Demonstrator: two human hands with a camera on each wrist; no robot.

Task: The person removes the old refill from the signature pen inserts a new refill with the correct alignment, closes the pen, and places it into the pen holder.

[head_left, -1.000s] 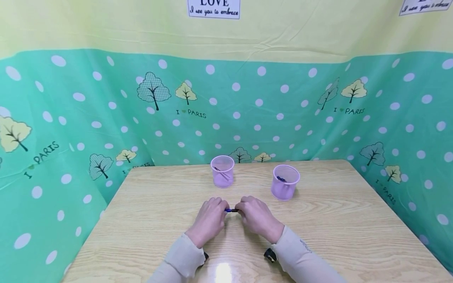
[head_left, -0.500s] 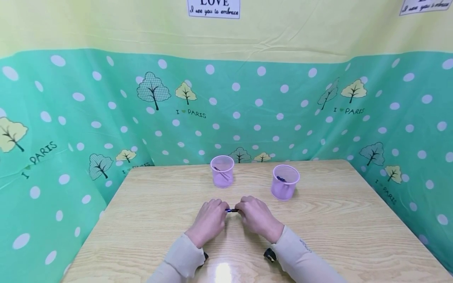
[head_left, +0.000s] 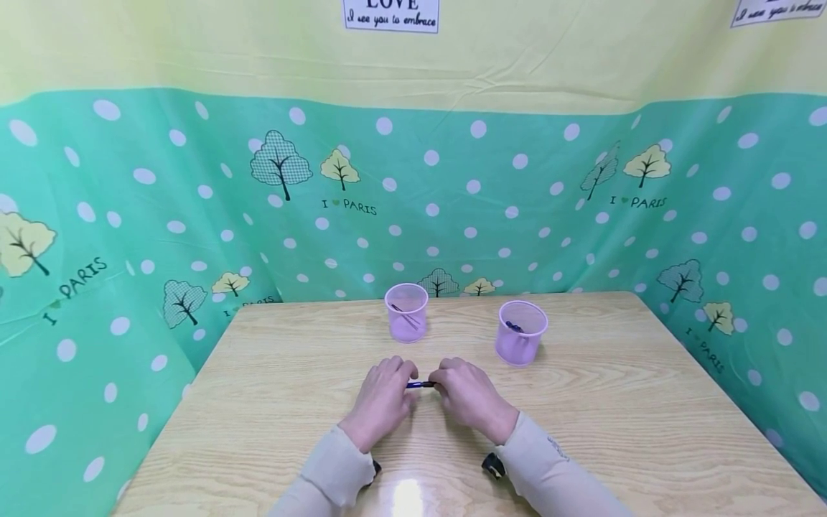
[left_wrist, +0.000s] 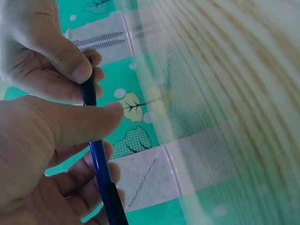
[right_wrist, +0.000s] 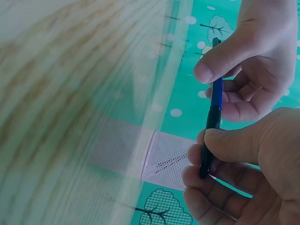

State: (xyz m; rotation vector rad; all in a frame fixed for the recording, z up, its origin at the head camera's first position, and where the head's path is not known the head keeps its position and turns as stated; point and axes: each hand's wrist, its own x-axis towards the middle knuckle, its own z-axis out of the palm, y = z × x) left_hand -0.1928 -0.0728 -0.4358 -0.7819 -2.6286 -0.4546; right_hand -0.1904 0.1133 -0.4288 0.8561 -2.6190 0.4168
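A blue pen with a black grip (head_left: 420, 385) is held level between the two hands above the table. My left hand (head_left: 382, 402) holds its blue barrel (left_wrist: 99, 161) between thumb and fingers. My right hand (head_left: 472, 399) pinches the black end (right_wrist: 206, 157) with thumb and fingertips. In the left wrist view the pen's blue part runs down past the left fingers. Behind the hands stand two lilac mesh cups: the left cup (head_left: 408, 327) with thin sticks or pens inside, the right cup (head_left: 517, 348) with small dark blue pieces.
The light wooden table (head_left: 291, 359) is bordered behind and at the sides by a green and yellow printed cloth (head_left: 349, 266). Both cups stand near the table's back edge, a little beyond the hands.
My left fingers have shifted slightly left and loosened along the pen, so that more of its blue barrel shows between the hands. My right hand has stayed in place.
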